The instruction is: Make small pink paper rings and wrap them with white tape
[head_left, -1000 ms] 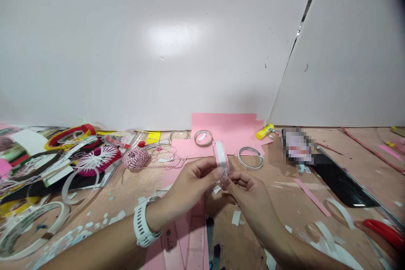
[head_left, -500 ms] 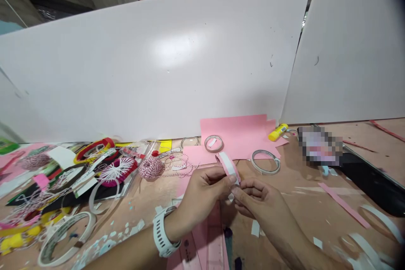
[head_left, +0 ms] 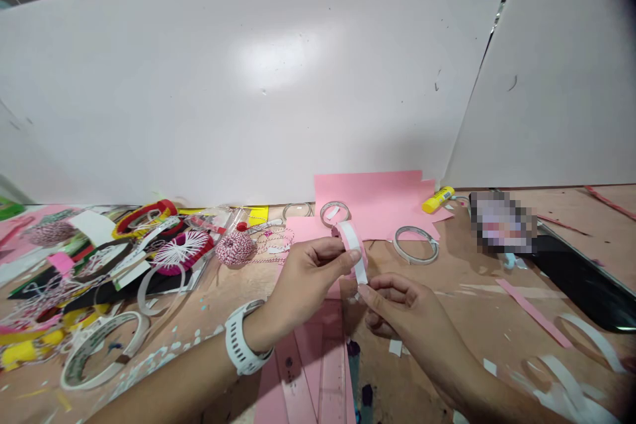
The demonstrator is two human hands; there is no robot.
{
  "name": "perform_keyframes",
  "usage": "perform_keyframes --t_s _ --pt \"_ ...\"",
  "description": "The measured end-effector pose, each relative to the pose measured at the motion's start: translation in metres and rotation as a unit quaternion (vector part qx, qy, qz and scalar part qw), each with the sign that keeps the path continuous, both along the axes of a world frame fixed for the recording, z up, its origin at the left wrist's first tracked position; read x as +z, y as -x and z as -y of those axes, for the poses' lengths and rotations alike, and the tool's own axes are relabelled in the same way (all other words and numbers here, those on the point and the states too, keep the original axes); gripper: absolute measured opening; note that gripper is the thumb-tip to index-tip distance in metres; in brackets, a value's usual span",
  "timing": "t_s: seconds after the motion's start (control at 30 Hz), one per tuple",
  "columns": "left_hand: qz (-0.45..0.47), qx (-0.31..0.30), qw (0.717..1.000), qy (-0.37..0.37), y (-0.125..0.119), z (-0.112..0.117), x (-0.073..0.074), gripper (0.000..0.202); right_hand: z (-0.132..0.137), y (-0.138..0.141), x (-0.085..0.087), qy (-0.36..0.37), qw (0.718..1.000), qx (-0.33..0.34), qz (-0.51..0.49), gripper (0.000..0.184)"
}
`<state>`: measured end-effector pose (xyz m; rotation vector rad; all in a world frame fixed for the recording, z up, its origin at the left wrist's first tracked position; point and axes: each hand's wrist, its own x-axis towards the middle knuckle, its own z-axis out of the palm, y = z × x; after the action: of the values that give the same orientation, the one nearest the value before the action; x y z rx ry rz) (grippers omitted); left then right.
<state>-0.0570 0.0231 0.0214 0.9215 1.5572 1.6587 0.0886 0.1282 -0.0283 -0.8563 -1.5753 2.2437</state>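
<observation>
White watch on the left, bare arms otherwise
Left forearm (head_left: 183, 381) has a chunky white wristwatch (head_left: 243, 341) at the wrist, with a smooth, kinda rubbery-looking strap and little elongated slots running along it. There's a darker edge peeking out up top, but the dial's hidden, so can't tell you the model. Right forearm (head_left: 460, 374) is totally bare. Left grip (head_left: 311, 278) and right grip (head_left: 410, 311) are both ungloved.

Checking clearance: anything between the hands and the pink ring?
Nothing visible. The left hand grips the pink ring directly; the right hand has its fingertips at the lower end of the white strip on it. The pink paper is beyond, not between.
</observation>
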Motion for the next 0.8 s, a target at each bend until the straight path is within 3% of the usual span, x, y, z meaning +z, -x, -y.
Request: perform_keyframes --t_s 0.17,0.47,0.8 --pt "-0.011 -0.007 1.000 0.000 0.003 0.002 0.004 0.023 0.002 -0.002 0.004 0.002 0.999 0.042 -0.005 0.042" --pt "0.024 -0.024 0.999 -0.013 0.003 0.001 -0.002 0.024 0.006 -0.004 0.004 0.026 0.998 0.035 -0.038 0.041" --pt "0.143 -0.043 0.987 -0.055 -0.005 0.001 0.005 0.014 0.012 -0.005 0.016 -0.096 0.995 -0.001 -0.002 0.045"
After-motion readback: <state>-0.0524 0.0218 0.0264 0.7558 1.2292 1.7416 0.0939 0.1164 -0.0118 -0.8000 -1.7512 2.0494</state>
